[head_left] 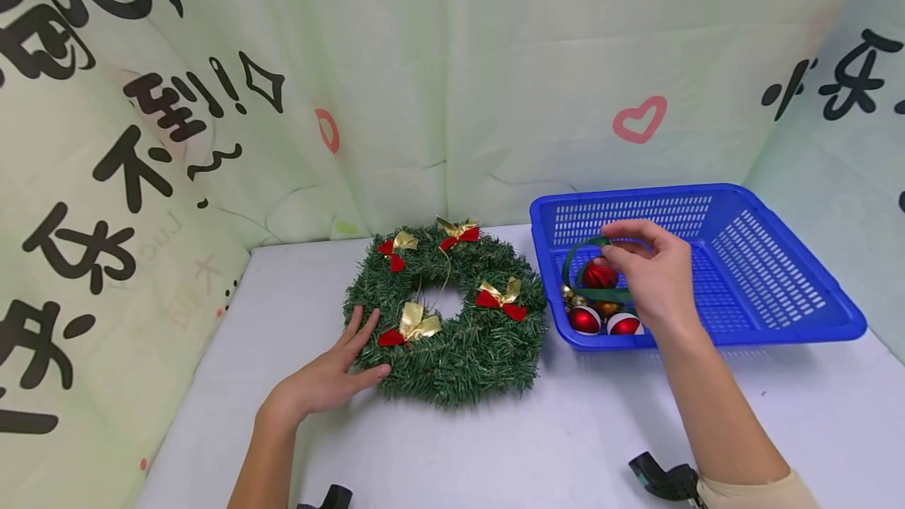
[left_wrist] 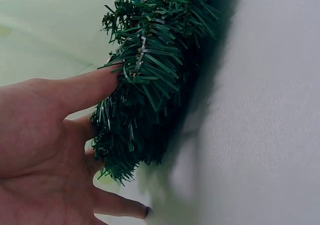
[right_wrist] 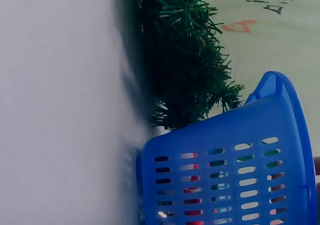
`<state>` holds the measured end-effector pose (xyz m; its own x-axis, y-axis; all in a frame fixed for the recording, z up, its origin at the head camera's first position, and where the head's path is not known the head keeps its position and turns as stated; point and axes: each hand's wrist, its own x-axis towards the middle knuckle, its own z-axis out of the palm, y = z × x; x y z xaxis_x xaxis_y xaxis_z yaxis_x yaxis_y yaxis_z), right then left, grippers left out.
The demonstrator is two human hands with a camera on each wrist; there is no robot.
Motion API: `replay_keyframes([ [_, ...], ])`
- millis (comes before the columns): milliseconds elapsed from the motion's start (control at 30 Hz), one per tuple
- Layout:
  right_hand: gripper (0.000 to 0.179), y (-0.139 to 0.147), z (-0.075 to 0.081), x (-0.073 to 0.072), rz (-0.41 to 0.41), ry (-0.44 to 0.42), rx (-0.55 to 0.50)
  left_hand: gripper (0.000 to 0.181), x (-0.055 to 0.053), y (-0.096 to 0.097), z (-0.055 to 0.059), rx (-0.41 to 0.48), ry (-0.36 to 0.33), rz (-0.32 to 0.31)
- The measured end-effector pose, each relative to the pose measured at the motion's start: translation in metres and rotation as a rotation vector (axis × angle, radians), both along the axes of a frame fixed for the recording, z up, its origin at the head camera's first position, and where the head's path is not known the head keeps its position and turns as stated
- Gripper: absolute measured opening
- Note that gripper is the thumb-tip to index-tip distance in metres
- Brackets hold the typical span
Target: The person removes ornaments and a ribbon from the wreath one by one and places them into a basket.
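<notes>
A green wreath (head_left: 459,368) lies on the table, decorated with several red and gold bows (head_left: 500,298). My left hand (head_left: 328,375) rests on the wreath's left edge with fingers spread; in the left wrist view its thumb (left_wrist: 92,87) touches the green needles. Over the left part of a blue basket (head_left: 707,336), my right hand (head_left: 654,273) pinches a green ribbon (head_left: 571,265) between thumb and fingertips. Below the ribbon sit red baubles (head_left: 599,275), some with white, and small gold ones. The right wrist view shows mostly the basket's outer wall (right_wrist: 225,150); the fingers are barely visible there.
The basket stands to the right of the wreath, close to its edge. A white cloth covers the table (head_left: 566,446). Behind and at the sides hangs a pale green curtain (head_left: 495,100) with black lettering and red hearts.
</notes>
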<state>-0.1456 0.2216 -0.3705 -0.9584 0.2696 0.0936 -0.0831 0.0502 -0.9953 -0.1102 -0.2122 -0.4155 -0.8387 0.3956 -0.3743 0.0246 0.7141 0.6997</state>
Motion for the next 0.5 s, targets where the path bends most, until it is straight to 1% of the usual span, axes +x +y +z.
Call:
replay_keyframes([
  [100, 0.025, 0.004, -0.001, 0.000, -0.011, -0.059, 0.136, 0.090, 0.000, 0.001, 0.001, -0.001, 0.002, -0.002],
  [200, 0.025, 0.009, -0.002, 0.000, 0.006, -0.118, 0.276, 0.090, 0.001, 0.001, 0.002, -0.003, 0.006, -0.008],
  [367, 0.026, 0.016, -0.004, 0.000, 0.088, -0.191, 0.403, 0.090, 0.002, 0.002, 0.003, -0.001, 0.005, -0.009],
  [500, 0.024, 0.019, -0.007, -0.001, 0.121, -0.231, 0.495, 0.090, 0.002, 0.003, 0.003, -0.002, 0.004, -0.007],
])
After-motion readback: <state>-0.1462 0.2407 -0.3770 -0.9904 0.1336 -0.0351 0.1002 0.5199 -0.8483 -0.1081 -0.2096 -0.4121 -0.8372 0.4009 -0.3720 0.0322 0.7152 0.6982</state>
